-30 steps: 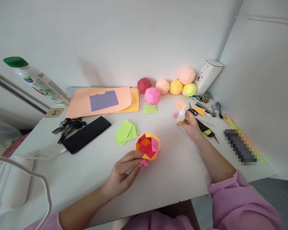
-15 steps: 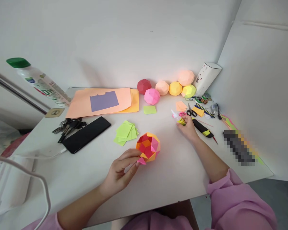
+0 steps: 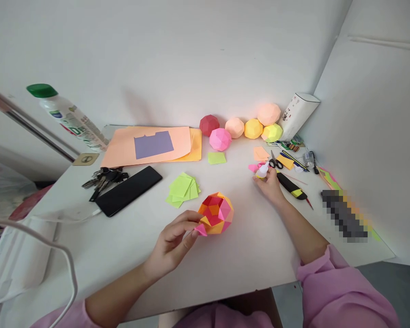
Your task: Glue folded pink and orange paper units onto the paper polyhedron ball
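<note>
A folded paper ball (image 3: 222, 226) in orange, pink and red stands on the table with an opening facing up. My left hand (image 3: 174, 241) is closed at its near left edge, thumb and fingers pinching a small pink paper piece (image 3: 201, 229). Whether that piece is joined to the ball I cannot tell. Farther right, my right hand (image 3: 269, 187) is wrapped round a small glue bottle (image 3: 262, 171) with a white nozzle and yellow label. Pink paper (image 3: 253, 167) lies just beside the bottle.
Green paper squares (image 3: 181, 189) lie behind the ball. Finished paper balls (image 3: 220, 139) line the wall. Scissors (image 3: 275, 161) and a black-and-yellow cutter (image 3: 291, 185) lie right. A phone (image 3: 130, 191), keys (image 3: 105, 179), peach paper (image 3: 119, 143) and a tilted bottle (image 3: 73, 120) are left.
The glue bottle's nozzle swung from upright to pointing left, then back up and to the right. My left hand's pinch shifted slightly left on the pink piece. The view shifted a little.
</note>
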`<state>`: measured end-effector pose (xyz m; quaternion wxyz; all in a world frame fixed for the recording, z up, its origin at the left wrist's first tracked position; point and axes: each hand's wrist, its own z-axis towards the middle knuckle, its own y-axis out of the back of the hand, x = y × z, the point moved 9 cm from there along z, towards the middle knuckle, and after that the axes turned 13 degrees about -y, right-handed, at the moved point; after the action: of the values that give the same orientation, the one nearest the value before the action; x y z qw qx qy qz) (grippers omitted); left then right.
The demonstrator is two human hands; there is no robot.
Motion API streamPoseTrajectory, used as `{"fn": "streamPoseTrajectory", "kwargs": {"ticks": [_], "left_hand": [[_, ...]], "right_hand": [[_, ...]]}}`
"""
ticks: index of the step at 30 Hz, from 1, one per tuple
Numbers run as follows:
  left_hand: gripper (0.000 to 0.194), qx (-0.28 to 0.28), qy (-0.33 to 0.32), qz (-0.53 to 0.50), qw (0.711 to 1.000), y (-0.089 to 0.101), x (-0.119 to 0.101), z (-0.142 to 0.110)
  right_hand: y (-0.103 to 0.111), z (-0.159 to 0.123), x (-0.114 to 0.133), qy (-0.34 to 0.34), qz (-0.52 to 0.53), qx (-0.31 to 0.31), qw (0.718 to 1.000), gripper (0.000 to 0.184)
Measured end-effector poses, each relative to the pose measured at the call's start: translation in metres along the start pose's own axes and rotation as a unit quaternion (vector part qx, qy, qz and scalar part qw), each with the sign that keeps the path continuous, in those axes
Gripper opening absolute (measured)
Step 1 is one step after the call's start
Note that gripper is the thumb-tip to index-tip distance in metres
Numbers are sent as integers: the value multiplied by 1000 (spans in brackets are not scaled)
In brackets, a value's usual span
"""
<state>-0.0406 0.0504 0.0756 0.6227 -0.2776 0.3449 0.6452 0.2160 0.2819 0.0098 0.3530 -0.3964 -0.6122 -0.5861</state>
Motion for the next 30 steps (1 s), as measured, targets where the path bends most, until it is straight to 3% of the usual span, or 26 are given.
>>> {"fn": "streamPoseTrajectory", "kwargs": {"ticks": [9,15,18,20,23,26,28,30], "left_hand": [[20,-24,28,-5,999,5,8,-6],[20,-30,25,-11,999,5,6,-4],[21,-25,20,-8,999,4,5,-3],[21,-25,11,-5,1000,4,4,-3],[22,-17,-10,2,1000,2,2,-2],[25,4,-25,14,1000,-2,0,-2],[27,13,-30,20,999,-5,-1,-2],[29,16,-37,24,999,-7,-3,-2]], "right_hand": [[9,-2,0,-41,-68,-40,996,66],[10,-2,2,-59,-84,-16,995,84],[16,-13,16,-58,-152,3,987,78],[24,-30,36,-14,-228,-21,973,61],[27,-70,72,75,-319,-77,942,13],[-6,-127,106,231,-247,17,941,28],[-37,-172,123,354,-171,128,911,21],[-56,-202,129,409,-123,172,888,12]]}}
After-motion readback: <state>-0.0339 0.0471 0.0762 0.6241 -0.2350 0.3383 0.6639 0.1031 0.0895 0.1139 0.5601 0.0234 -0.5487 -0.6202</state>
